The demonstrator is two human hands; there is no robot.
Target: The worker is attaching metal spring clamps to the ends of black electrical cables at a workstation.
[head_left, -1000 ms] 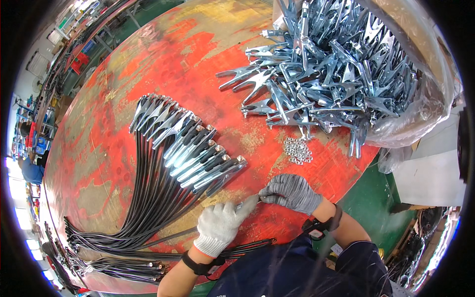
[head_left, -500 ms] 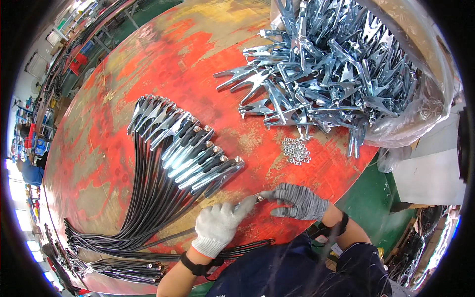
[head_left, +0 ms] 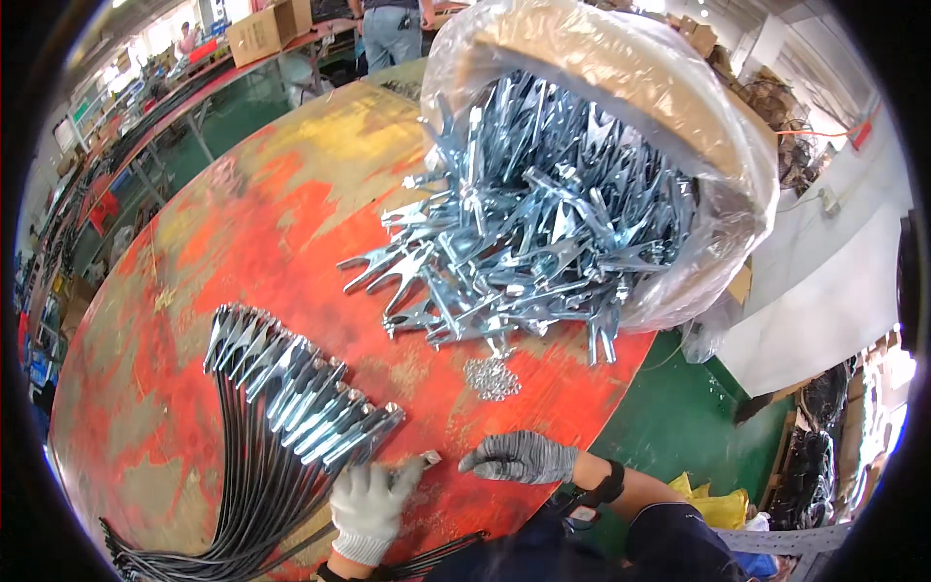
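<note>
My left hand (head_left: pixel 370 506), in a white knit glove, is closed around a clamp (head_left: pixel 432 457). Only the clamp's metal end shows past the thumb and forefinger; the glove covers the rest. Just right of that end is my right hand (head_left: pixel 522 457), in a grey striped glove. Its fingers stretch loosely leftward, apart from the clamp, with nothing visible in them. Finished-looking clamps (head_left: pixel 301 393) lie in a slanted row to the left, joined to black cables (head_left: pixel 242 475). Beyond my right hand sits a small pile of metal nuts (head_left: pixel 493 378).
A big heap of loose metal clamps (head_left: pixel 543 223) spills from a plastic-lined cardboard box (head_left: pixel 621 68) onto the worn red round table (head_left: pixel 301 242). More black cables lie by the near edge. A person (head_left: pixel 392 34) stands beyond the table; yellow bags (head_left: pixel 716 504) lie at right.
The view has tilted upward, showing more of the box and room. My right hand has drawn away from the clamp's end, leaving a gap. My left hand still grips the clamp.
</note>
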